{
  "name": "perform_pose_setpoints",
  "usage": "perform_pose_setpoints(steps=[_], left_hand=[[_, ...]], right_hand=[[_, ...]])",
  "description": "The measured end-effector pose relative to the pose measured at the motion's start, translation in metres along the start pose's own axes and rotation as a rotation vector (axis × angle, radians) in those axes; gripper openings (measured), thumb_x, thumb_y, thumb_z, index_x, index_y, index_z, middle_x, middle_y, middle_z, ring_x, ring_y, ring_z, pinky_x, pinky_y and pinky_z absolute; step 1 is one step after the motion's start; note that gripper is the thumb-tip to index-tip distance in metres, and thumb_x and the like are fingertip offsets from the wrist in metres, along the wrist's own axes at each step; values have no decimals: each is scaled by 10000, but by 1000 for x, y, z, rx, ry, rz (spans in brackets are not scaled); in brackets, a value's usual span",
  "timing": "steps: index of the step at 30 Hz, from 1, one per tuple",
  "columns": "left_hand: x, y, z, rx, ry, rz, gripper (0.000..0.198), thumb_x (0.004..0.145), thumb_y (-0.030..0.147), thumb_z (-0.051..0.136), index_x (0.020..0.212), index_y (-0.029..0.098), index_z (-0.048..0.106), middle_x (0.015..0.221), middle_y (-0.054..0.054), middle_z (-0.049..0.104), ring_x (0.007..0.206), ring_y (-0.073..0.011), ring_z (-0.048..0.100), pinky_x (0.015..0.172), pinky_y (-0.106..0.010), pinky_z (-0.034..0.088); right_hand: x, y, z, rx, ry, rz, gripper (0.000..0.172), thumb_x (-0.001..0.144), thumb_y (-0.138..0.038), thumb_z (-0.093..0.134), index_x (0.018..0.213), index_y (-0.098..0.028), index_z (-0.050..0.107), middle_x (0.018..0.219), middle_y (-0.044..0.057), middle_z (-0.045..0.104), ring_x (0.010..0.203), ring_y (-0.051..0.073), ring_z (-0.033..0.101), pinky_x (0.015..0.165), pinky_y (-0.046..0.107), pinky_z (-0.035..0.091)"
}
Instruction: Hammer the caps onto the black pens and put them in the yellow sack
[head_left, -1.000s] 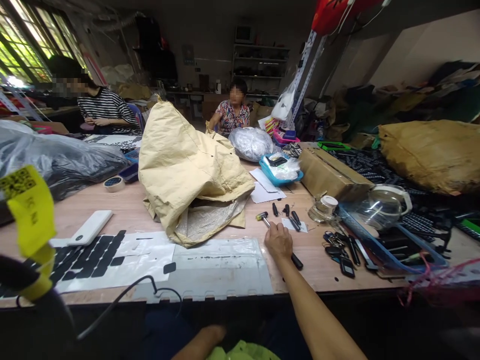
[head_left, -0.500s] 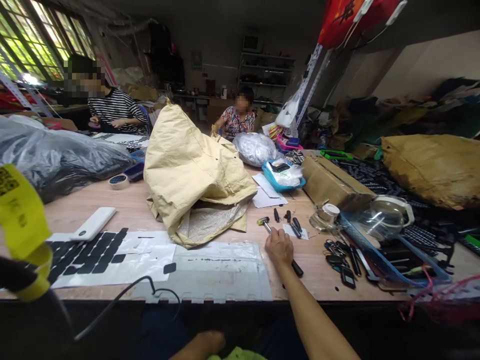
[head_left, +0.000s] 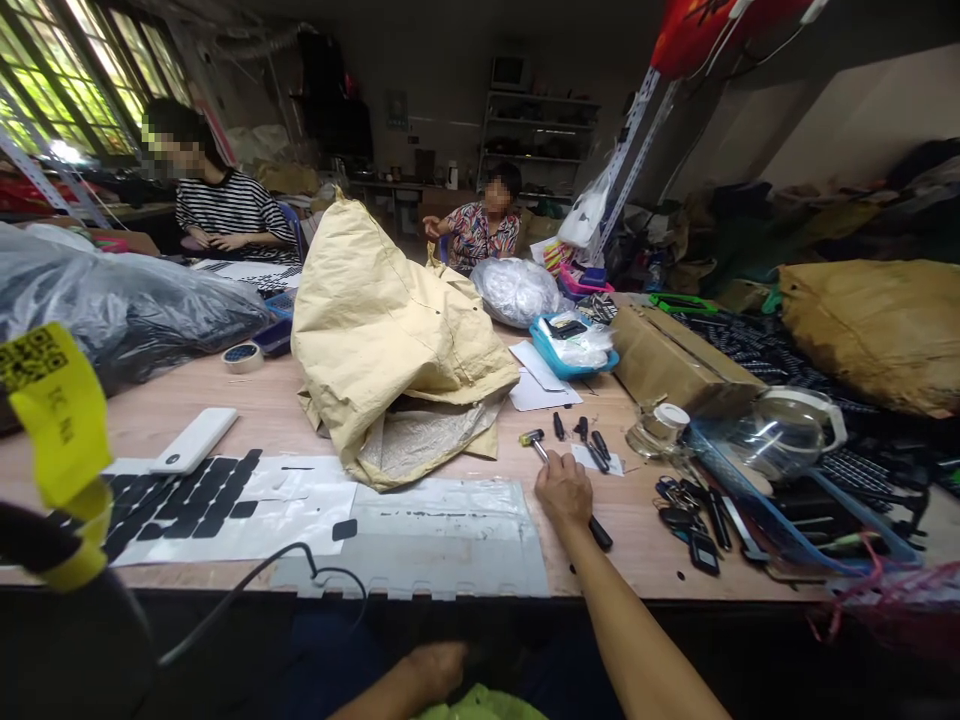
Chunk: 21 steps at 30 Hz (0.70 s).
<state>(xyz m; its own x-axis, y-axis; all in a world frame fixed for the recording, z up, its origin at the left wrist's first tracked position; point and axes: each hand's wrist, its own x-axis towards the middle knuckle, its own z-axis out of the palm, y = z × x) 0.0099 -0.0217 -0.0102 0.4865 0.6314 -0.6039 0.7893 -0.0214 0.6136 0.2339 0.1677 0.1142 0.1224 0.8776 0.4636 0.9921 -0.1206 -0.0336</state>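
My right hand rests on the wooden table, its fingers closed round the middle of a small hammer. The metal shaft and yellowish head stick out past my fingers, and the black handle end shows below my palm. Low over my lap is my left hand, dark and blurred, so its fingers cannot be made out. Left of the hammer lies a grey-green translucent mat. Several small black tools lie just beyond the hammer, partly on a white paper piece.
A large beige sack stands mid-table. White sheets with black pieces and a white power bank lie left. Keys, a blue tray, a glass pot and a cardboard box crowd the right. Two people sit across.
The view has shifted slightly. My left hand shows a little farther right and higher over my lap. My right hand stays on the hammer. The person at the back has raised a hand.
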Motion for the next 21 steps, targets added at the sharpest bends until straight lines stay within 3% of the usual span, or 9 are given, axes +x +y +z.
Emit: perform_pose_setpoints(steps=[4, 7, 9, 12, 15, 17, 19, 21], left_hand=[[-12, 38, -15, 156, -74, -110, 433, 863, 225, 508, 1255, 175, 685, 1273, -162, 692, 1223, -339, 632, 1038, -454, 503], [-32, 71, -41, 236, -128, -109, 468, 828, 232, 588, 1280, 143, 672, 1270, -198, 683, 1203, -364, 637, 1005, -462, 510], [-56, 89, -62, 194, -92, -5, 407, 846, 272, 592, 1218, 160, 712, 1246, -178, 695, 1166, -345, 654, 981, -410, 509], [-100, 109, -96, 30, -51, 118, 284, 870, 345, 571, 950, 170, 781, 936, -110, 759, 910, -271, 703, 815, -329, 519], [-132, 125, -132, -287, -166, 379, 328, 838, 472, 627, 891, 179, 764, 764, -34, 705, 693, -165, 627, 658, -248, 471], [-133, 134, -158, -490, -195, 481, 393, 813, 539, 658, 918, 172, 751, 758, -23, 687, 684, -143, 607, 667, -235, 475], [-116, 139, -187, -623, -10, 476, 433, 797, 573, 677, 936, 167, 737, 778, -29, 686, 725, -153, 620, 723, -255, 499], [-88, 138, -217, -701, 377, 389, 445, 809, 577, 665, 975, 168, 724, 834, -50, 696, 788, -179, 639, 760, -286, 516]], right_hand=[[0, 1, 0, 13, 11, -2, 255, 884, -190, 526, 1063, -191, 707, 886, 81, 576, 836, 207, 504, 691, 307, 321], [0, 0, -2, 11, -6, 1, 263, 890, -184, 512, 1064, -188, 708, 885, 85, 579, 838, 212, 506, 686, 309, 317], [0, 0, -5, 10, -18, 4, 264, 892, -184, 505, 1064, -185, 706, 884, 86, 579, 839, 213, 504, 680, 308, 311], [0, -1, -9, 9, -35, 5, 255, 891, -185, 503, 1049, -179, 704, 888, 88, 579, 834, 211, 498, 669, 305, 302], [0, -1, -10, 6, -32, -1, 250, 888, -185, 505, 1040, -174, 702, 884, 88, 580, 826, 208, 494, 660, 303, 295], [0, 0, -9, 6, -17, -3, 245, 888, -188, 506, 1036, -173, 701, 872, 85, 575, 819, 208, 491, 657, 302, 291], [-1, 0, -6, 8, -3, -4, 247, 892, -192, 505, 1041, -175, 701, 863, 83, 571, 818, 209, 490, 657, 303, 288], [-1, 1, -3, 10, 4, -6, 250, 894, -197, 507, 1050, -179, 701, 863, 81, 571, 821, 210, 495, 659, 305, 287]])
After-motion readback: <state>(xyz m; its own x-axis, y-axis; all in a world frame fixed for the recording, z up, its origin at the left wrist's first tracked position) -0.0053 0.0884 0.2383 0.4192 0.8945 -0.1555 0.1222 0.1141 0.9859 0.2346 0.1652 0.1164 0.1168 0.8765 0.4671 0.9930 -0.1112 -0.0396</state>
